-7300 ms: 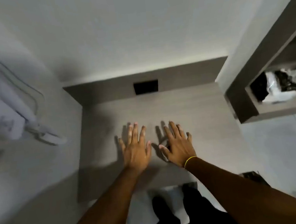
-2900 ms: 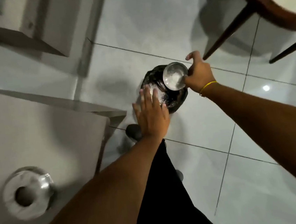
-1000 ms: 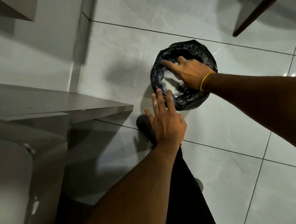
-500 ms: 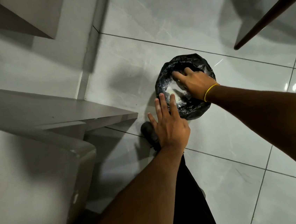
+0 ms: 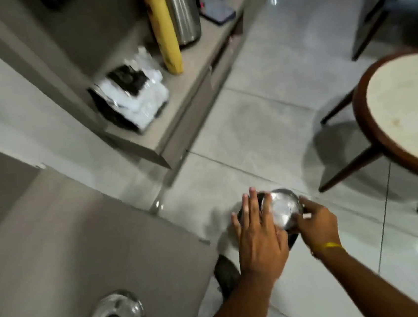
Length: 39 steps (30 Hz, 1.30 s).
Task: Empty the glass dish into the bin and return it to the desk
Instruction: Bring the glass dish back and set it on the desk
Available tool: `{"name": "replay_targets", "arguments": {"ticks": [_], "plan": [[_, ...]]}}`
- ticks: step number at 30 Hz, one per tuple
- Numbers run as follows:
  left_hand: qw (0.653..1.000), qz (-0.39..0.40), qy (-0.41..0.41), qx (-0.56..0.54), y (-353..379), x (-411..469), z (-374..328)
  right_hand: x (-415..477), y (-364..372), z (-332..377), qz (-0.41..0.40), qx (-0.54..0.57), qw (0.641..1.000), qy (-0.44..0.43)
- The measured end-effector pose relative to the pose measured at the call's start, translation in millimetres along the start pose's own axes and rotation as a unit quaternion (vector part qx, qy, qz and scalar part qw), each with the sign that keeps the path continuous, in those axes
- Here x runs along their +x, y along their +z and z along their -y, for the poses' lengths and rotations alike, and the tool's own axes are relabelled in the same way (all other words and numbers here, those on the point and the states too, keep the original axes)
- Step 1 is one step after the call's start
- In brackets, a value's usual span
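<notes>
Bin point(image 5: 292, 238) is mostly hiding under left hand point(image 5: 259, 240) and dish point(image 5: 283, 208). Motion blur is smearing the dish contents. Frame edge is cutting round table point(image 5: 371, 141).

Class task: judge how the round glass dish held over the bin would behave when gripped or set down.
The glass dish looks rigid and smooth, so probably slippery in the right hand. Being glass above a tiled floor, it is likely fragile. Round and shallow, it should sit steady, not tip.

left hand point(image 5: 258, 235) flat, right hand point(image 5: 315, 224) apparently gripping
</notes>
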<state>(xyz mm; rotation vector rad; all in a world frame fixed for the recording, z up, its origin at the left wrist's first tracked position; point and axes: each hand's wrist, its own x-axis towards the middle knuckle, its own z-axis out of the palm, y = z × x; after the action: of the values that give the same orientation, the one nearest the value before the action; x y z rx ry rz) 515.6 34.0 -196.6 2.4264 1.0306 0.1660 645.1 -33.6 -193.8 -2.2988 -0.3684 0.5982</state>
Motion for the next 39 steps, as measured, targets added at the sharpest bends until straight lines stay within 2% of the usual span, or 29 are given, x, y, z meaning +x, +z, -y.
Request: {"name": "replay_targets", "arguments": {"ticks": [2,5,7,10,16,21,26,29,33,39], "plan": [[0.999,-0.017,0.021,-0.035,-49.5,2.0,-15.4,-21.6,-17.3,39.4,-0.013,0.007,0.999,-0.034],[0.997,-0.073,0.001,-0.036,-121.7,-0.3,-24.3,-53.1,-36.5,101.5,-0.020,0.033,0.996,-0.079],[0.989,-0.148,-0.026,0.001,-177.1,-15.1,-12.0,-84.3,-42.6,151.4,-0.009,0.034,0.991,-0.130],[0.975,-0.199,-0.085,0.044,-232.3,-54.1,24.4,-130.2,-31.1,203.6,0.014,0.014,0.984,-0.180],[0.938,-0.207,-0.267,0.077,-285.9,-184.4,121.5,-224.1,42.8,262.4,0.134,-0.086,0.944,-0.288],[0.887,-0.233,-0.391,0.076,-285.4,-292.6,178.0,-292.2,116.0,270.5,0.263,-0.172,0.894,-0.319],[0.849,-0.232,-0.473,0.042,-238.0,-362.4,201.0,-332.7,155.9,242.0,0.336,-0.266,0.829,-0.360],[0.853,-0.209,-0.477,0.036,-205.7,-387.4,203.4,-348.7,160.9,226.2,0.358,-0.305,0.801,-0.371],[0.849,-0.194,-0.490,0.048,-178.3,-394.6,197.9,-358.5,161.1,220.8,0.357,-0.304,0.797,-0.381],[0.850,-0.187,-0.485,0.084,-176.5,-391.8,195.7,-349.5,167.5,224.1,0.347,-0.285,0.776,-0.442]]}}
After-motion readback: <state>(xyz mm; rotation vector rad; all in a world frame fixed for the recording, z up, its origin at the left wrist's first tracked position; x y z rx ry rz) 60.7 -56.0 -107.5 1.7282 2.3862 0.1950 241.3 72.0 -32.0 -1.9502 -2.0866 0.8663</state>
